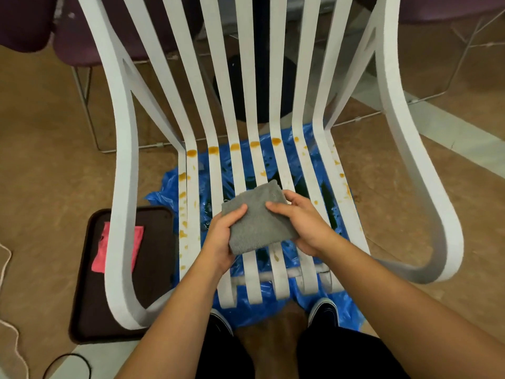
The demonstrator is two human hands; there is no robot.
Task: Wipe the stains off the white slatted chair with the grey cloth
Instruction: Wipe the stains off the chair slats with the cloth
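Observation:
The white slatted chair [128,160] stands in front of me, its seat slats running away from me. Orange-brown stains [191,153] dot the slats, in a row near the seat's back and along the left slats. A folded grey cloth [258,222] is held above the middle of the seat. My left hand [221,239] grips its lower left edge, thumb on top. My right hand [303,222] holds its right side, fingers curled round it. The cloth hides the slats beneath it.
A blue plastic sheet [161,195] lies on the floor under the chair. A dark tray [90,296] with a pink cloth [102,253] sits on the floor at the left. My shoes [325,310] stand at the seat's front edge. Purple chairs [76,42] stand behind.

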